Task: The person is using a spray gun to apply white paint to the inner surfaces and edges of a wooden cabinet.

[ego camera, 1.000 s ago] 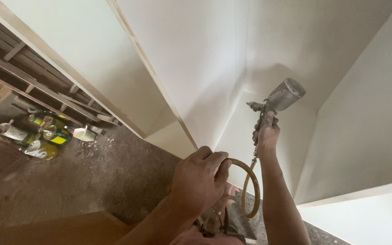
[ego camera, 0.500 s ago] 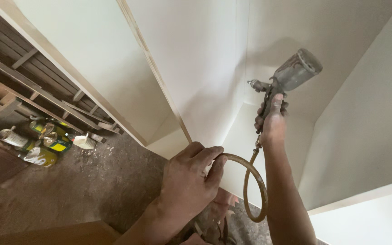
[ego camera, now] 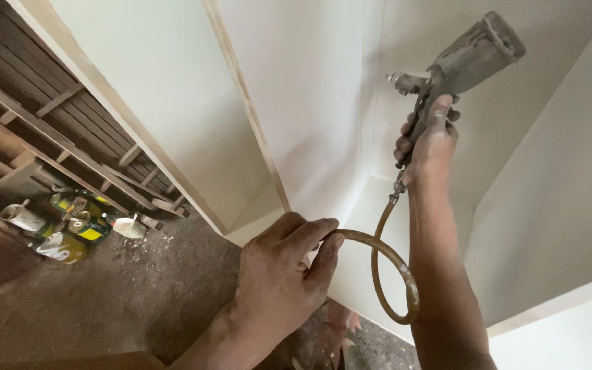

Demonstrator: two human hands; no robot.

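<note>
While left hand (ego camera: pixel 279 277) sits nearest, fingers curled round tan air hose (ego camera: pixel 388 264), hose loops down beside right forearm, up to gun base. Right hand (ego camera: pixel 427 140) raised, fingers wrapped tight on grip of grey spray gun (ego camera: pixel 457 65), nozzle toward white cabinet panels (ego camera: pixel 310 103). Left, beyond: dusty floor (ego camera: pixel 125 288), cluster of cans (ego camera: pixel 70 226), wooden frames (ego camera: pixel 42 137).

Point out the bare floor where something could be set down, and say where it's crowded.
Bare dusty floor lies between the cluster of cans and the left hand, bordered behind by the white cabinet's bottom edge. It is crowded by the cans under the wooden frame, and around the looped hose between the left hand and the right hand gripping the spray gun.
</note>
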